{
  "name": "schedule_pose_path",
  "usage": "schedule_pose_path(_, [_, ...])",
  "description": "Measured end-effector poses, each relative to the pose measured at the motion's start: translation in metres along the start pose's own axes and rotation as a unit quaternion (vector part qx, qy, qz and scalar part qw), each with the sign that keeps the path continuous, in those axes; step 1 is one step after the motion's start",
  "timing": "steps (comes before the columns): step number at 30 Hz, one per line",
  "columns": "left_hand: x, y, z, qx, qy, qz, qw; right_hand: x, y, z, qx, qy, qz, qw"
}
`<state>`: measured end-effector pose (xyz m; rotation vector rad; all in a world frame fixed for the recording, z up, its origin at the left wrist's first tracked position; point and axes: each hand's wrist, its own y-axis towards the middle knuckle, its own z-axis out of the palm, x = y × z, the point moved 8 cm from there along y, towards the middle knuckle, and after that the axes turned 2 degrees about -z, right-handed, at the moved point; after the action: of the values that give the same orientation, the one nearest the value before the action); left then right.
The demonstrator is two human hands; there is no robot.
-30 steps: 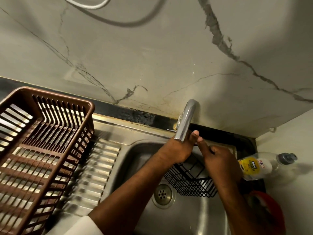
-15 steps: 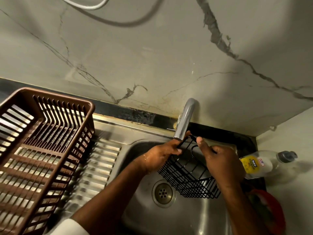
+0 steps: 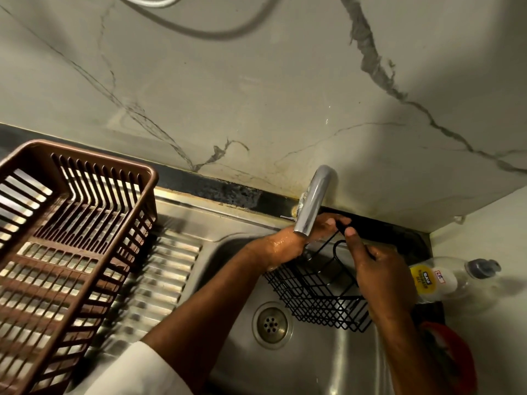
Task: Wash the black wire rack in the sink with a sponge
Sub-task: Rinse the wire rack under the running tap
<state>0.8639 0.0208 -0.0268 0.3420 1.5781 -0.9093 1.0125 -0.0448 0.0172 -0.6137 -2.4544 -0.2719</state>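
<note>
Rack lifted up under the tap now.
Left hand (image 3: 296, 240) and right hand (image 3: 379, 275) both pinch the black wire rack (image 3: 316, 292) over the sink (image 3: 233, 252), raised since a moment ago; rinsing looks imminent, no sponge visible.

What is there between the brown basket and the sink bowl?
In the head view, only the ribbed steel draining board lies between the brown basket and the sink bowl; nothing stands on it.

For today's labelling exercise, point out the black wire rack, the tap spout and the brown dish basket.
black wire rack (image 3: 316, 292): head view, on its mesh side over the sink.
tap spout (image 3: 312, 203): head view, on the middle of the chrome tube.
brown dish basket (image 3: 85, 163): head view, on its far rim.
</note>
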Motion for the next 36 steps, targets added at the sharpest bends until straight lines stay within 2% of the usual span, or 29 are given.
schedule_pose_path(4, [0.008, 0.004, -0.001, -0.025, -0.022, 0.014, 0.999, -0.003, -0.005, 0.004, 0.011, -0.006, -0.013, 1.0])
schedule_pose_path(10, [0.075, 0.009, -0.022, -0.055, 0.006, -0.088, 0.995, -0.019, -0.009, -0.006, 0.024, 0.077, 0.05, 0.995])
schedule_pose_path(13, [0.096, 0.01, -0.029, -0.064, -0.002, -0.104, 0.993, -0.023, -0.011, -0.009, 0.028, 0.093, 0.062, 0.993])
schedule_pose_path(16, [0.074, 0.007, -0.014, -0.041, -0.017, -0.074, 0.996, -0.015, -0.008, -0.006, 0.028, 0.07, 0.037, 0.996])
schedule_pose_path(19, [0.03, 0.008, 0.006, -0.019, -0.002, 0.006, 1.0, -0.014, -0.01, 0.005, 0.029, 0.018, 0.018, 0.999])
schedule_pose_path(21, [0.01, 0.01, 0.014, -0.011, -0.005, 0.049, 0.999, -0.019, -0.011, 0.008, 0.022, 0.033, 0.034, 0.999])
schedule_pose_path(24, [0.018, 0.017, 0.013, 0.005, -0.006, 0.056, 0.998, -0.019, -0.012, 0.009, 0.02, 0.036, 0.03, 0.999])
schedule_pose_path(26, [0.039, 0.018, 0.004, -0.001, 0.013, 0.023, 1.0, -0.017, -0.014, 0.003, 0.021, 0.045, 0.034, 0.998])
schedule_pose_path(30, [0.083, 0.009, -0.025, -0.077, -0.015, -0.064, 0.995, -0.026, -0.015, -0.013, 0.018, 0.109, 0.058, 0.992])
schedule_pose_path(34, [0.092, 0.007, -0.035, -0.094, -0.058, -0.068, 0.992, -0.033, -0.022, -0.016, 0.027, 0.171, 0.089, 0.981])
schedule_pose_path(36, [0.087, 0.005, -0.045, -0.109, -0.09, -0.051, 0.989, -0.047, -0.024, -0.018, 0.017, 0.238, 0.117, 0.964])
